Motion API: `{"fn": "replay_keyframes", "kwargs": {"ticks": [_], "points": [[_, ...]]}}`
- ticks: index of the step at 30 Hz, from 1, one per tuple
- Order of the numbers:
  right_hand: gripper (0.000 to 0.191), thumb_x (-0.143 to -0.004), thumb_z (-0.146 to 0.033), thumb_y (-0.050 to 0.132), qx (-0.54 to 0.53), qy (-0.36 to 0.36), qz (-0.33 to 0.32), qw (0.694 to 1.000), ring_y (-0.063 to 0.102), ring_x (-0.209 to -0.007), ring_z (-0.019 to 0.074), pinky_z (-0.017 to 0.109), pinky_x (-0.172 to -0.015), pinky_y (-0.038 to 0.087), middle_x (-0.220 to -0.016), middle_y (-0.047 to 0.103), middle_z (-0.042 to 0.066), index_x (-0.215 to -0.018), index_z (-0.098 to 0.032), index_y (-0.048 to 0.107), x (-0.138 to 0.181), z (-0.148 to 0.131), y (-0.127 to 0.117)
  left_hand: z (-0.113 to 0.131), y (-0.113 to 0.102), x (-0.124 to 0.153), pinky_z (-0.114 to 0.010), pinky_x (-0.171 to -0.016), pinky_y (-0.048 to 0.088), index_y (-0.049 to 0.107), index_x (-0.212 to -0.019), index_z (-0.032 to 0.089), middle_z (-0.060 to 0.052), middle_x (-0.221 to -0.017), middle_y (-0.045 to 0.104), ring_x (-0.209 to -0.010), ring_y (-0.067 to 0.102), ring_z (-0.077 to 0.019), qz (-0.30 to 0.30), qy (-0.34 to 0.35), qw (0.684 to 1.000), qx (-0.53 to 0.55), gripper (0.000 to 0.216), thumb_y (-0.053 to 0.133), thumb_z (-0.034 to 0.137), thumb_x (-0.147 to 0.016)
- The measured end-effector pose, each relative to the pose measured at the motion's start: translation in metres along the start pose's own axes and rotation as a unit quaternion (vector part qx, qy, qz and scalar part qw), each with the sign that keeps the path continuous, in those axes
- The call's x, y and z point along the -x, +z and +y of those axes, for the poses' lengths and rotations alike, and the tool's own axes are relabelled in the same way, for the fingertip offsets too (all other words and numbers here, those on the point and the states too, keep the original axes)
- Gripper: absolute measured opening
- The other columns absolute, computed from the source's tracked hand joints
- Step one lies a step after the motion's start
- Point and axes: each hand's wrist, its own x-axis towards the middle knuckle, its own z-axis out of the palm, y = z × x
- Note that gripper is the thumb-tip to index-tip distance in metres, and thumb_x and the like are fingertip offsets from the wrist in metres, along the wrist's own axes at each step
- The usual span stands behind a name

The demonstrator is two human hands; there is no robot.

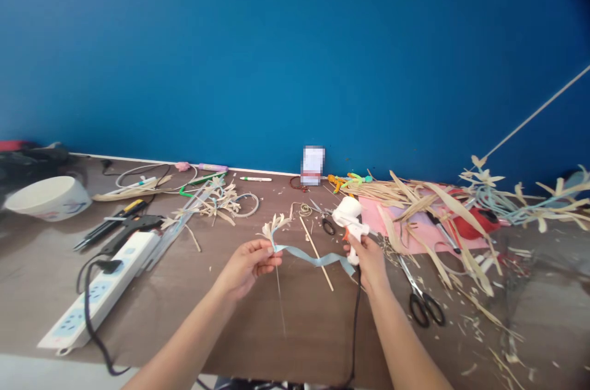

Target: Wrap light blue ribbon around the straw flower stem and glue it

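Note:
My left hand (251, 264) pinches the base of a small pale flower (275, 228) that looks made of dried husk strips. Its thin stem (279, 292) points down below my fingers. From that pinch a light blue ribbon (304, 257) runs in loose waves to the right. My right hand (371, 261) is closed around the handle of a white hot glue gun (349, 212) with an orange trigger. The gun's black cord (356, 322) drops over the front table edge. The ribbon's far end lies just beneath the gun; whether they touch, I cannot tell.
Left are a white power strip (99, 298), a black glue gun (131, 232) and a white bowl (48, 198). Black-handled scissors (426, 309) lie by my right forearm. Husk strips (415, 193) and pink paper (426, 239) cover the right side. A blue wall (276, 70) stands behind.

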Motion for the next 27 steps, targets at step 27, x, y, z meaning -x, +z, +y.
{"fn": "replay_keyframes", "kwargs": {"ticks": [27], "points": [[0.039, -0.063, -0.053, 0.053, 0.169, 0.08, 0.035, 0.982, 0.03, -0.031, 0.0061, 0.019, -0.031, 0.018, -0.042, 0.042, -0.005, -0.069, -0.015, 0.06, 0.034, -0.021, -0.077, -0.014, 0.046, -0.007, -0.014, -0.048, 0.047, 0.058, -0.068, 0.012, -0.005, -0.069, 0.067, -0.057, 0.063, -0.0109, -0.085, -0.035, 0.995, -0.035, 0.013, 0.066, 0.021, -0.064]]}}
